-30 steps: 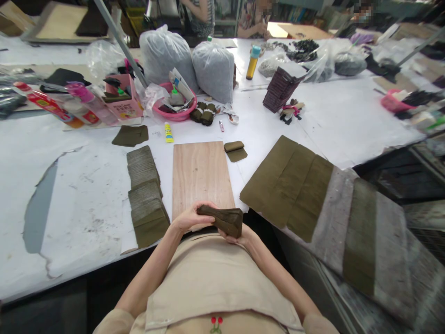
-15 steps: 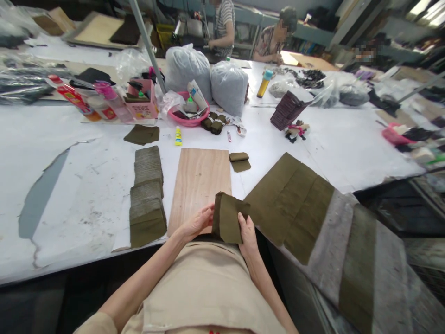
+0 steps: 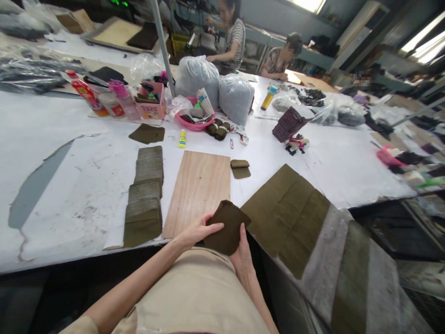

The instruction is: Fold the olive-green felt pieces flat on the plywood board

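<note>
Both hands hold dark olive fabric pieces just over the table's near edge. My left hand grips their left side, its thumb lying across the top face. On the right edge, my right hand pinches with its thumb up and the fingers hidden beneath. Beyond the hands lies a bare plywood board. Left of it, overlapping olive fabric pieces form a long row. A small folded olive piece rests beside the board's right edge. Large olive fabric sheets lie to the right.
A yellow glue tube, a pink basket and bundled olive rolls sit past the board. Bottles and a pink box stand back left. Stacked dark maroon pieces are back right. Two people work across the table.
The fabric pieces have been turned, now showing a darker face with a rounded lower edge. My left thumb has come over onto the top face. The camera view has shifted slightly.
</note>
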